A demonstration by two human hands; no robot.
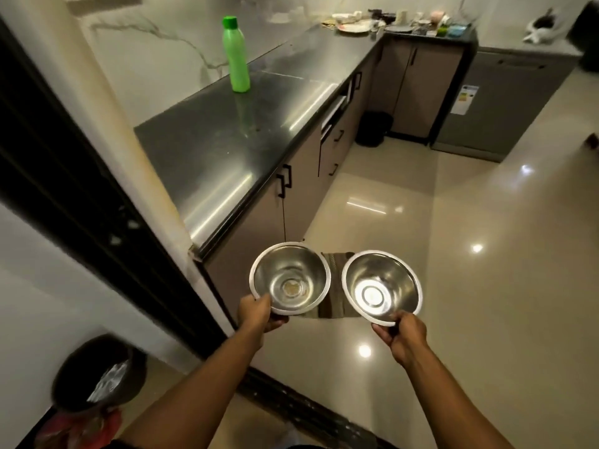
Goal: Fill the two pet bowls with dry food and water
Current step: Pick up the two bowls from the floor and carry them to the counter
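I hold two shiny steel pet bowls in the air over the kitchen floor. My left hand (257,314) grips the near rim of the left bowl (290,278), which has a small brownish residue at its bottom. My right hand (403,333) pinches the near rim of the right bowl (382,286), whose inside looks bare and reflects light. A green plastic bottle (236,55) with a green cap stands upright on the dark countertop (227,150), far ahead of both hands. No dry food container shows.
The counter runs along the left with cabinets and drawers below. A striped mat (334,286) lies on the glossy tiled floor (453,254) under the bowls. A dark bin (97,374) stands at lower left. Dishes (356,25) clutter the far counter. A cat (539,27) lies at top right.
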